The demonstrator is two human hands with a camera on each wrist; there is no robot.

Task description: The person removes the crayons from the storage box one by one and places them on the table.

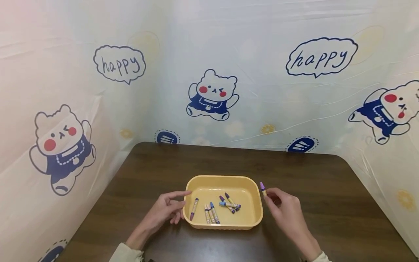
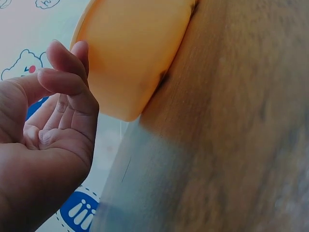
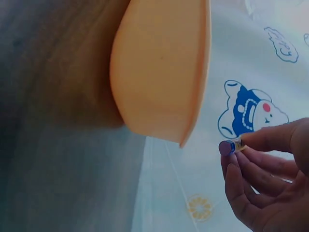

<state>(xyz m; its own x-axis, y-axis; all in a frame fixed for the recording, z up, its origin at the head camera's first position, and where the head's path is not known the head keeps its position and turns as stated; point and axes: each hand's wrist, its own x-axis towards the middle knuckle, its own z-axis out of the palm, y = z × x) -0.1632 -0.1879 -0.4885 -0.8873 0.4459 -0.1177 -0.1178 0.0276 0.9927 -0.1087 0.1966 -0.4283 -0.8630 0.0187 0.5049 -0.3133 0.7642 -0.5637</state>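
Note:
A yellow plastic tray sits on the table with several crayons lying in it. Toward its left are a brownish crayon, two pale ones and a blue crayon. A light-blue crayon lies across dark purple ones right of the middle. My left hand is at the tray's left end, its extended index fingertip over the rim; the left wrist view shows its fingertips beside the tray wall. Just off the right end, my right hand pinches a purple crayon between thumb and fingers, tip upward.
The dark wooden table extends around the tray on all sides. Behind and beside it hangs a pale curtain printed with bears and "happy" bubbles, reaching the table's far edge.

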